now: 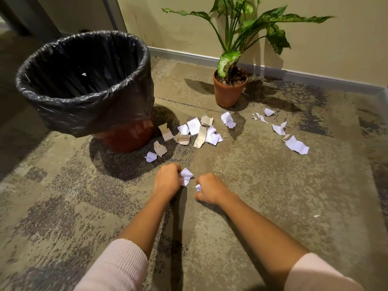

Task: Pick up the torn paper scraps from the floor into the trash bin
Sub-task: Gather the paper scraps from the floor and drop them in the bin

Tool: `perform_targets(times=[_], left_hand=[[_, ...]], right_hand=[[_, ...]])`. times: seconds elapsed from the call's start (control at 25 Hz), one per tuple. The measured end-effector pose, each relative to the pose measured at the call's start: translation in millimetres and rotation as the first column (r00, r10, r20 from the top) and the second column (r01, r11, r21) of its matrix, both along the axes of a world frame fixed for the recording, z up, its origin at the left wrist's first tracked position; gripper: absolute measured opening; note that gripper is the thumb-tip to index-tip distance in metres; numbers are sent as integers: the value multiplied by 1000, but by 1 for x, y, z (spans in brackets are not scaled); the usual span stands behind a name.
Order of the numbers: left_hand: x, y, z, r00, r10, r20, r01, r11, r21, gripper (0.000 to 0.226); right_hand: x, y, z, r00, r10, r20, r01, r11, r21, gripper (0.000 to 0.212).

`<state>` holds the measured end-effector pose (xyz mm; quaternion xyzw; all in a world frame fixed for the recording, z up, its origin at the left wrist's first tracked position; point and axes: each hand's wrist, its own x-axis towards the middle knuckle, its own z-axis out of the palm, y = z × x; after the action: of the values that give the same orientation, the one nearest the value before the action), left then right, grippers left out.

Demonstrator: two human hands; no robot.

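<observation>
My left hand [168, 180] grips a crumpled white scrap [186, 175]; my right hand [211, 191] pinches a smaller scrap [198, 187]. White and tan torn scraps [199, 132] lie scattered on the floor [262, 185], beside the upright, black-lined trash bin [94, 110].

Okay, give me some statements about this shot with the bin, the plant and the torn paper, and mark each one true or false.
1. The left hand holds a crumpled white scrap. True.
2. The trash bin is lined with a white bag. False: its liner is a black bag.
3. Many scraps lie on the floor between the bin and the potted plant. True.
4. The right hand lies flat and empty. False: its fingers are curled round a small white scrap.
5. The potted plant stands upright near the wall. True.
</observation>
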<state>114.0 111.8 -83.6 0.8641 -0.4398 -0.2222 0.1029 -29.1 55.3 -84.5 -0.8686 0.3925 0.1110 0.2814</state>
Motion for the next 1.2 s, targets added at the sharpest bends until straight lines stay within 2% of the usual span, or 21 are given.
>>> perform_targets(times=[0.08,0.12,0.16,0.24,0.32,0.4,0.56,0.68,0.8,0.92,1.0,1.08,1.2], left_hand=[[-1,10,4,998,42,-43,-44,998,-41,12],[0,15,7,996,62,-65,-66,996,-67,12],[0,19,12,993,80,-85,-89,991,-97,13],[2,24,26,990,106,-96,-122,977,-174,13],[4,23,43,990,115,-86,-134,955,-266,18],[5,17,65,988,120,-96,-147,917,-369,21],[16,0,122,972,130,-197,-223,778,-588,14],[38,-8,173,976,158,-148,-215,652,-727,6],[76,-11,218,972,230,-46,-177,588,-789,6],[113,-8,238,948,319,-9,-205,588,-782,5],[118,-9,238,925,379,3,-260,640,-723,8],[121,-6,235,918,396,26,-279,691,-666,18],[168,6,223,902,432,12,-329,704,-629,30]], right_hand=[[0,2,-2,996,-86,21,85,994,61,20],[-1,1,-3,984,-173,43,165,976,141,20],[-3,-1,-3,957,-281,68,257,934,248,21],[-8,-5,5,869,-485,95,391,792,469,19],[-9,-9,22,770,-623,136,423,659,622,14],[-1,-16,51,679,-701,218,385,593,707,17],[38,-32,123,578,-721,382,258,606,752,8],[78,-41,173,503,-695,513,131,648,750,1],[120,-48,218,460,-648,607,78,710,700,7],[161,-48,245,476,-619,625,65,734,677,11],[173,-53,250,479,-628,613,95,731,675,13],[182,-57,253,493,-638,591,135,727,673,26],[223,-50,259,619,-559,552,126,764,633,40]])
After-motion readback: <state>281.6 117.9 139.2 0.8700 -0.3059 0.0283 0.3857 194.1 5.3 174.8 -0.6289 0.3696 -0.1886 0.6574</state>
